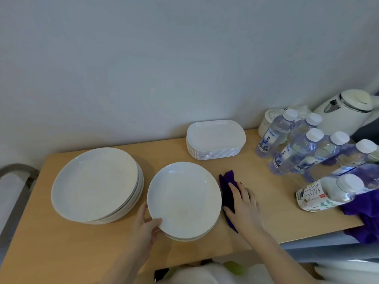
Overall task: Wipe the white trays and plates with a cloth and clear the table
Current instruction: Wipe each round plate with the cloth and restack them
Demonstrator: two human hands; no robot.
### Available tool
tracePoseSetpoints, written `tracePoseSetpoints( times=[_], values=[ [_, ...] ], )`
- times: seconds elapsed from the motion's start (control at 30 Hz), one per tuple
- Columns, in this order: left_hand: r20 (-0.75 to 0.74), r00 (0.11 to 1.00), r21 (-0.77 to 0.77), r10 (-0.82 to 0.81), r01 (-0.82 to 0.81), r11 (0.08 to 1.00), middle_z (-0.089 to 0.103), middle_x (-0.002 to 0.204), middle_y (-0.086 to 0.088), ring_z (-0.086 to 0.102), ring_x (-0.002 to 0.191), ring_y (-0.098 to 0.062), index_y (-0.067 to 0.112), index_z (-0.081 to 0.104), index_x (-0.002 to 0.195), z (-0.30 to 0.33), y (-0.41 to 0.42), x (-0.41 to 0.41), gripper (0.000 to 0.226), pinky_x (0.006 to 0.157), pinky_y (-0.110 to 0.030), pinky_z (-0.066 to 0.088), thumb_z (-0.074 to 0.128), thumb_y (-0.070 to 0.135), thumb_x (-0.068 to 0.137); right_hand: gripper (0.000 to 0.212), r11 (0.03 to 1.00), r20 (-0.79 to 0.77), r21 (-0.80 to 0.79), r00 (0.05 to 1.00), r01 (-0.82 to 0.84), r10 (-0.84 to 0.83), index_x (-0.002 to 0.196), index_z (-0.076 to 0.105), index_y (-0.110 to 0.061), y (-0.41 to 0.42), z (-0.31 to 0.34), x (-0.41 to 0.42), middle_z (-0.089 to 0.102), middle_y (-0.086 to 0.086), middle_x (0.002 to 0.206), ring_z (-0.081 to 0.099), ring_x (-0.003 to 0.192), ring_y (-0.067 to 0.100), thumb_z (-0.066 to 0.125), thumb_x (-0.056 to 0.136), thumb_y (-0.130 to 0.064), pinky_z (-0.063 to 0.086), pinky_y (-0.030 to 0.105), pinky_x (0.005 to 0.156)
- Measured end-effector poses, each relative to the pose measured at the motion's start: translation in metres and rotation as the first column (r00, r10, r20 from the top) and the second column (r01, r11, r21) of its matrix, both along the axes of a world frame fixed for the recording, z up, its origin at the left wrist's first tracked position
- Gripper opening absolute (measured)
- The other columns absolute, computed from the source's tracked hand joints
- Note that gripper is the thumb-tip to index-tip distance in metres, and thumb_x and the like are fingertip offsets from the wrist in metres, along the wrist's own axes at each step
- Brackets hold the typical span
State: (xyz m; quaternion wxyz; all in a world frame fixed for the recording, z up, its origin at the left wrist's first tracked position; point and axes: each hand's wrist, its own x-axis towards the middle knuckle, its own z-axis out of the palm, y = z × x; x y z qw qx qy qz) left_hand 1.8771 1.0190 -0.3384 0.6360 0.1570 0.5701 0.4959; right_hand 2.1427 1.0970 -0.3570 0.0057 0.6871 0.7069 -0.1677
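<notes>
Two fingers (235,188) atop cloth (227,193), seemingly.

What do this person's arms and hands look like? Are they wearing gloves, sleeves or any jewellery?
Both arms are bare as far as the picture shows them: no sleeves in view. The left hand and the right hand wear no gloves, and no ring, watch or bracelet can be seen on the fingers or wrists. No markings show.
</notes>
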Motion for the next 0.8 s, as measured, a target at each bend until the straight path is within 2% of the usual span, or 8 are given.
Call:
tracePoseSetpoints(
  times=[0.17,0.27,0.37,0.47,0.53,0.63,0.7,0.8],
  values=[
    [0.002,1.0,-0.015,0.009,-0.009,1.0,0.072,0.101,-0.01,0.069,0.09,-0.036,0.034,0.054,0.117,-0.003,-0.005,0.002,0.056,0.064,-0.038,0.058,0.052,-0.012,0.084,0.066,0.998,0.002,-0.028,0.998,0.063,-0.063,0.149,0.014,-0.029,0.011,0.003,-0.005,0.018,0.003,0.152,0.029,0.126,0.032,0.049,0.092,-0.025,0.038,0.044,0.101],
    [-0.008,1.0,-0.017,0.009,-0.01,1.0,0.073,0.098,-0.008,0.07,0.088,-0.036,0.036,0.054,0.112,-0.004,-0.004,0.003,0.056,0.062,-0.037,0.058,0.051,-0.012,0.084,0.062,0.981,-0.185,-0.075,0.964,0.178,-0.189,0.145,0.025,-0.022,0.023,0.013,-0.003,0.032,0.009,0.145,0.038,0.119,0.034,0.05,0.089,-0.015,0.039,0.041,0.099],
    [-0.031,1.0,-0.026,0.002,-0.003,1.0,0.073,0.098,-0.008,0.07,0.087,-0.035,0.036,0.055,0.113,-0.003,-0.003,0.003,0.057,0.063,-0.039,0.058,0.051,-0.013,0.084,0.06,0.947,-0.411,-0.008,0.863,0.32,-0.295,0.142,0.033,-0.017,0.027,0.028,-0.003,0.043,0.012,0.137,0.045,0.117,0.032,0.055,0.086,-0.015,0.041,0.045,0.098],
    [-0.038,0.999,-0.032,0.005,-0.006,0.999,0.069,0.108,-0.013,0.069,0.09,-0.037,0.031,0.05,0.122,-0.002,-0.002,0.004,0.058,0.068,-0.044,0.059,0.051,-0.013,0.084,0.057,0.949,-0.519,0.133,0.836,0.285,-0.179,0.136,0.04,-0.019,0.025,0.047,-0.017,0.048,0.004,0.129,0.046,0.116,0.025,0.06,0.083,-0.017,0.044,0.041,0.093],
    [-0.033,0.999,-0.036,0.01,-0.011,0.999,0.067,0.11,-0.015,0.069,0.089,-0.037,0.031,0.048,0.125,-0.001,-0.002,0.005,0.059,0.067,-0.042,0.059,0.051,-0.012,0.085,0.056,0.972,-0.506,0.173,0.861,0.156,-0.048,0.134,0.041,-0.021,0.021,0.055,-0.034,0.049,-0.001,0.125,0.046,0.112,0.02,0.059,0.082,-0.018,0.044,0.034,0.089],
    [-0.02,1.0,-0.042,0.015,-0.016,0.999,0.066,0.112,-0.015,0.069,0.09,-0.036,0.03,0.046,0.126,0.003,-0.002,0.006,0.058,0.067,-0.042,0.058,0.052,-0.011,0.086,0.059,0.985,-0.304,0.17,0.949,-0.032,0.083,0.14,0.034,-0.024,0.016,0.049,-0.065,0.043,-0.003,0.135,0.042,0.114,0.02,0.053,0.085,-0.022,0.039,0.03,0.091],
    [-0.017,1.0,-0.044,0.013,-0.013,0.999,0.064,0.115,-0.014,0.069,0.092,-0.036,0.031,0.045,0.127,0.005,-0.002,0.005,0.058,0.069,-0.044,0.058,0.052,-0.011,0.086,0.06,0.993,-0.235,0.104,0.969,-0.056,0.079,0.144,0.029,-0.024,0.013,0.037,-0.084,0.034,-0.003,0.144,0.037,0.122,0.022,0.048,0.088,-0.023,0.034,0.03,0.099],
    [-0.015,1.0,-0.042,0.001,-0.002,0.999,0.066,0.114,-0.014,0.069,0.091,-0.035,0.028,0.046,0.131,0.006,-0.002,0.005,0.06,0.067,-0.041,0.057,0.052,-0.011,0.087,0.058,0.999,-0.308,-0.007,0.951,-0.04,0.036,0.146,0.025,-0.024,0.008,0.023,-0.108,0.028,-0.004,0.149,0.032,0.126,0.023,0.044,0.092,-0.021,0.032,0.032,0.102]
  ],
)
